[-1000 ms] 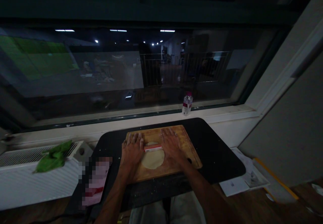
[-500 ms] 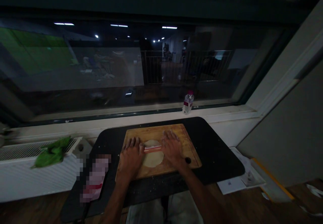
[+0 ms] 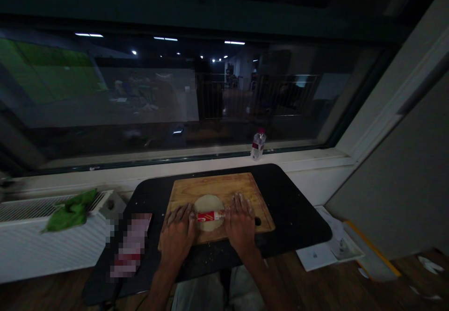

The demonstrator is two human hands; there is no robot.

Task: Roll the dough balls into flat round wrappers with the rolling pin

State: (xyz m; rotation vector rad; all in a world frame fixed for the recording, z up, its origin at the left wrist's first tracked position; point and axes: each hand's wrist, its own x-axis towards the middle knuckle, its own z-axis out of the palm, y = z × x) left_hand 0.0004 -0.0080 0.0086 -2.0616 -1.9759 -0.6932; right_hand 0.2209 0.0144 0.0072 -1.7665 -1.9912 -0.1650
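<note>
A round, flat sheet of dough [image 3: 209, 202] lies on a wooden cutting board [image 3: 196, 184]. Across its lower half rests a wrapped cylinder [image 3: 206, 216] with red and white print, looking like a packaged sausage. My left hand [image 3: 178, 229] presses down on the cylinder's left end, its fingers stretched forward. At the right end, my right hand [image 3: 240, 222] lies over it in the same way, palm down and fingers extended. Both ends of the cylinder are hidden beneath my hands.
The board stands on a black table [image 3: 291, 208]. A blurred-out pinkish item [image 3: 129, 245] is on its left side. A bottle with a purple cap [image 3: 258, 145] stands on the windowsill. A green cloth [image 3: 72, 212] drapes over the radiator [image 3: 52, 250] at left.
Both hands have drawn back toward me, and the cylinder has rolled with them down the dough. Its red printed side now faces up. The view has shifted slightly.
</note>
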